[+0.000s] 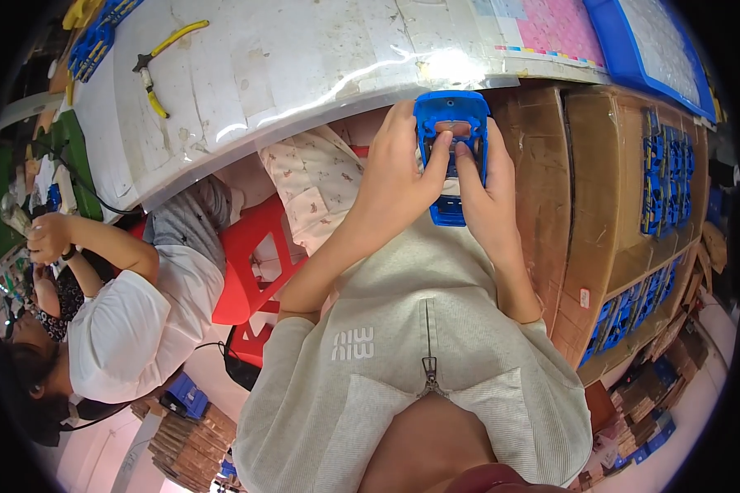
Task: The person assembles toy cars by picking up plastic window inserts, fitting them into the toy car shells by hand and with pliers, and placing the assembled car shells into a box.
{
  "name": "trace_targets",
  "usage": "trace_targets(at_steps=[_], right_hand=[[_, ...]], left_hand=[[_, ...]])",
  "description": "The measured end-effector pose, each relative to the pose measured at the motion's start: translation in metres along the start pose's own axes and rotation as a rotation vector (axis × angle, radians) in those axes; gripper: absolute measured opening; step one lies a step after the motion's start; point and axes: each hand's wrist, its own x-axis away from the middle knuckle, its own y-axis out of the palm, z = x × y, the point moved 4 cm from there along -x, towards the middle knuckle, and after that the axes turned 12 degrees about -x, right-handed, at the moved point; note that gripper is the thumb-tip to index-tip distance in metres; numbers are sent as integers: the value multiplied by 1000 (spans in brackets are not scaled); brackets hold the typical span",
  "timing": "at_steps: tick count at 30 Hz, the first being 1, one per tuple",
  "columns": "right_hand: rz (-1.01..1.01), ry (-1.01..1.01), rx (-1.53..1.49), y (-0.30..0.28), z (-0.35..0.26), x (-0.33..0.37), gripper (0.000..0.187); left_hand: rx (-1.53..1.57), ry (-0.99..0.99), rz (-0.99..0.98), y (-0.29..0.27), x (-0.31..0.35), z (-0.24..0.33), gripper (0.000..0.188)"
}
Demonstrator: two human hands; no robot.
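Observation:
A blue plastic toy car body [452, 100], with openings through its middle, is held up between both hands just in front of the table's near edge. My left hand [403, 168] wraps its left side, the thumb pressed onto the small clear part [461, 129] in the car's opening. On the other side, my right hand [495, 185] grips the right flank, and its thumb also presses into the middle. The fingers behind the car body are hidden.
Yellow-handled pliers [145, 70] lie on the white table [288, 66]. A blue tray [658, 62] of clear parts sits at the far right. Cardboard boxes [534, 164] hold more blue parts [668, 177]. A co-worker [131, 320] sits at left near a red stool [251, 271].

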Motion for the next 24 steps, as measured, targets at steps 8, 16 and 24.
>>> trace_targets(at_steps=[8, 16, 24], right_hand=[[21, 4, 11, 2, -5, -3, 13], [33, -33, 65, -1, -2, -5, 14], [26, -99, 82, -4, 3, -3, 13]], left_hand=[[23, 38, -55, -3, -5, 4, 17], [46, 39, 61, 0, -4, 5, 18], [-77, 57, 64, -5, -1, 13, 19]])
